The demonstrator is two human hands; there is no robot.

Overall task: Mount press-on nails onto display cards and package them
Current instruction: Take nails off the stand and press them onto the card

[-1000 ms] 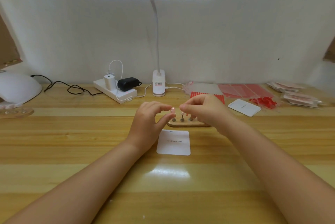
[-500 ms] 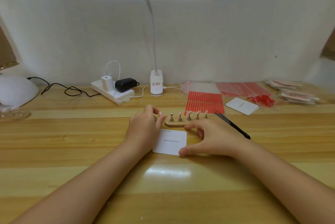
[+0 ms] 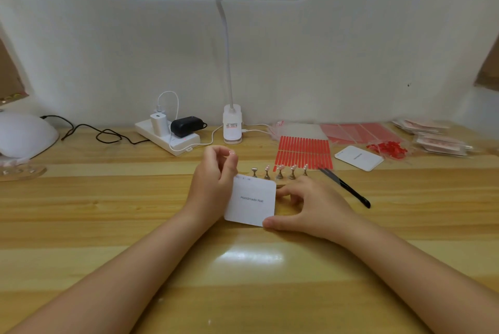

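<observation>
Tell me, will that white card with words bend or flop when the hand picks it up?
Probably it stays fairly stiff: the white card looks flat and unbent while the right hand grips its edge. It looks thin, so likely very light. Pressed hard, it might crease.

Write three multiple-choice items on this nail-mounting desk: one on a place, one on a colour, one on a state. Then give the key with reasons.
1. Where do the black tweezers lie?
A. On the power strip
B. On the table right of the nail stand
C. Under the lamp base

2. What colour are the adhesive strips behind the nail stand?
A. Red
B. Blue
C. Green

3. What is the right hand doing to the white card?
A. Lying flat on top of it
B. Hanging clear of it
C. Holding its right edge between thumb and fingers

Key: 1 B, the tweezers rest on the wood beside the stand's right end. 2 A, the rows of strips are plainly red. 3 C, the thumb sits at the card's lower corner and the fingers at its upper edge.
</observation>
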